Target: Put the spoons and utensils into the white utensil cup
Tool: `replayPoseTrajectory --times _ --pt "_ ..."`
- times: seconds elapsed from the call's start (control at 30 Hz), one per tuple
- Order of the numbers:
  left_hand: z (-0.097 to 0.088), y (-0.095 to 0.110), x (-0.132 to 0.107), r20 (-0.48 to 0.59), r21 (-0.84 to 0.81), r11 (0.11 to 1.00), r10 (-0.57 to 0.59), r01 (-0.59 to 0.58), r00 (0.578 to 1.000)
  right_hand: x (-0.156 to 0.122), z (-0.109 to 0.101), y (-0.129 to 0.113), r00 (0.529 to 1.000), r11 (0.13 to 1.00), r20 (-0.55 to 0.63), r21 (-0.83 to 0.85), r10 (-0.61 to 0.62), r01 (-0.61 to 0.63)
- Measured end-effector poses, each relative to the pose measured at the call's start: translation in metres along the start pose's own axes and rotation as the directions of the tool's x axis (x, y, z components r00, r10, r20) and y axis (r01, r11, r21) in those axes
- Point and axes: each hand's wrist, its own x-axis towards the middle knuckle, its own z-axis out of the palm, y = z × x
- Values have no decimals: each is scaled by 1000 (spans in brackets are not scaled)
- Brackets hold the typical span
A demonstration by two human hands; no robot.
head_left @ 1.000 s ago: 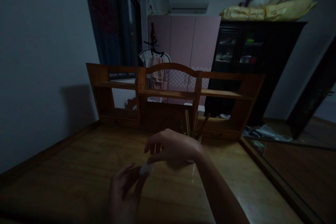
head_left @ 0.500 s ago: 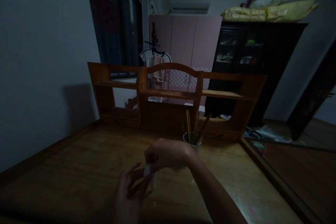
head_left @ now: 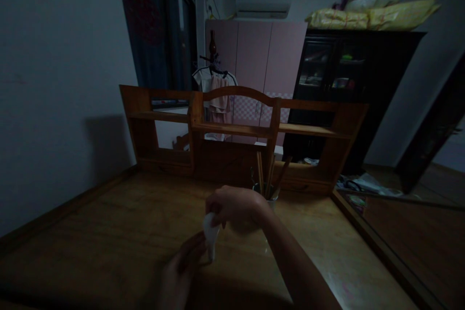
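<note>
My right hand point(head_left: 234, 208) hovers over the wooden desk point(head_left: 109, 232), its fingers pinched on the top of a small white crumpled piece, maybe tissue or wrapper point(head_left: 210, 235), which hangs down from them. My left hand point(head_left: 181, 271) is lower and nearer to me, fingers curled, with its fingertips at the bottom of the white piece. Just behind my right wrist stands a pale cup point(head_left: 267, 193) holding several wooden sticks like chopsticks.
A wooden shelf unit point(head_left: 240, 128) runs along the desk's back edge. Behind it are a pink wardrobe point(head_left: 261, 58), a dark glass-door cabinet point(head_left: 337, 77) with bundles on top, hanging clothes and a wall air conditioner. The room is dim.
My right hand has drawn the white piece upward and stretched it out, while my left hand has dropped lower toward me. The cup is partly hidden behind my wrist again.
</note>
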Motion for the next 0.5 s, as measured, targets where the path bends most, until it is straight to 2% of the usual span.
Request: replayPoseTrajectory --times 0.07,0.1,0.17,0.23,0.3,0.37,0.4,0.43,0.5 --pt "-4 -5 -1 -70 -10 998 -63 63 996 -10 -8 2 1000 997 -16 76 -14 15" --pt "-6 -6 -1 -106 -14 996 -88 87 990 -19 -15 3 997 992 -64 119 -32 40" --pt "-7 -7 -4 -137 -11 992 -127 127 982 -44 -30 2 965 969 -255 216 -59 116" --pt "-6 -8 -5 -107 -7 989 -148 148 983 -74 -45 0 871 933 -491 303 -21 193" --pt "-3 -10 -6 -66 -37 987 -161 159 985 -102 -56 0 712 918 -700 314 51 244" --pt "1 -12 -6 -69 -102 983 -163 156 984 -123 -63 6 555 930 -825 283 110 236" --pt "3 -13 -6 -66 -136 979 -160 150 985 -130 -65 12 498 939 -857 269 132 215" --pt "4 -15 -6 -60 -168 974 -165 153 985 -135 -66 19 460 946 -874 265 154 187" --pt "5 -17 -7 -40 -220 957 -205 191 978 -141 -67 36 440 953 -872 285 213 104"
